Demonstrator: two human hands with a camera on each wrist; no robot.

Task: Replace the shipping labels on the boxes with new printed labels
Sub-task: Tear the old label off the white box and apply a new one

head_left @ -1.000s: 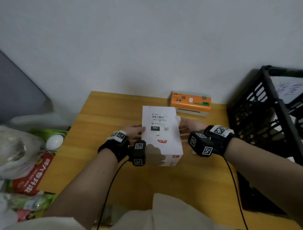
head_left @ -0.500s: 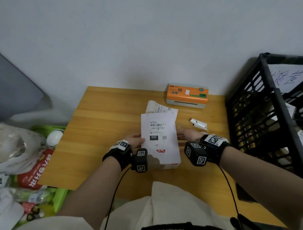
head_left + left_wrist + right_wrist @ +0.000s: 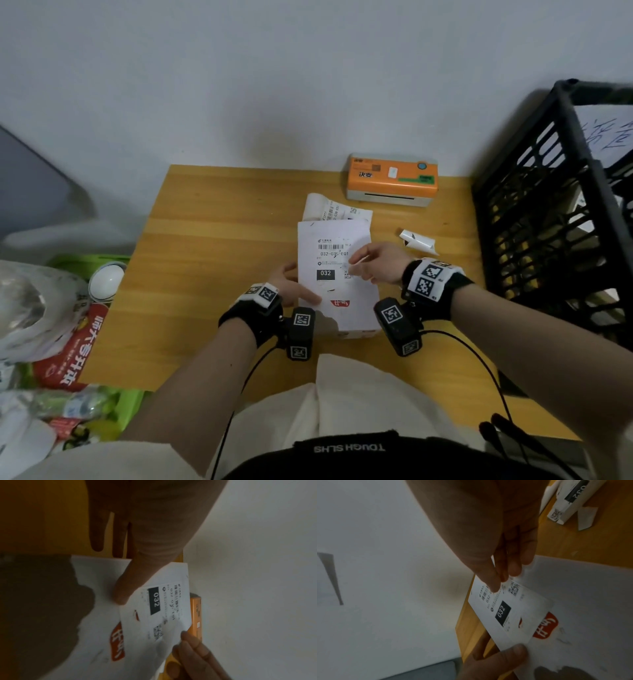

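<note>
a white box [image 3: 356, 308] lies near the middle of the wooden surface [image 3: 212, 246], close to the near edge, with a red logo on its top. a white label [image 3: 330, 260] printed with a barcode and a black "032" block lies over the far part of the box top. the left hand [image 3: 291, 286] is at the left side of the box, its thumb pressed flat on the near left corner of the label while the other fingers reach straight along the box's left side. the right hand [image 3: 375, 262] comes in from the right with its fingertips [image 3: 494, 586] straight and touching the label by the small square code (the hand is not curled round anything). just beyond the box lies another printed slip [image 3: 337, 210], partly curled at its left end. to the right of the box, apart from it, lies a rolled scrap of label paper [image 3: 418, 241]. an orange and grey label printer [image 3: 392, 180] sits at the far edge by the wall. a black plastic crate [image 3: 548, 219] stands at the right of the surface, and bags and packets [image 3: 51, 325] are piled at the left.
</note>
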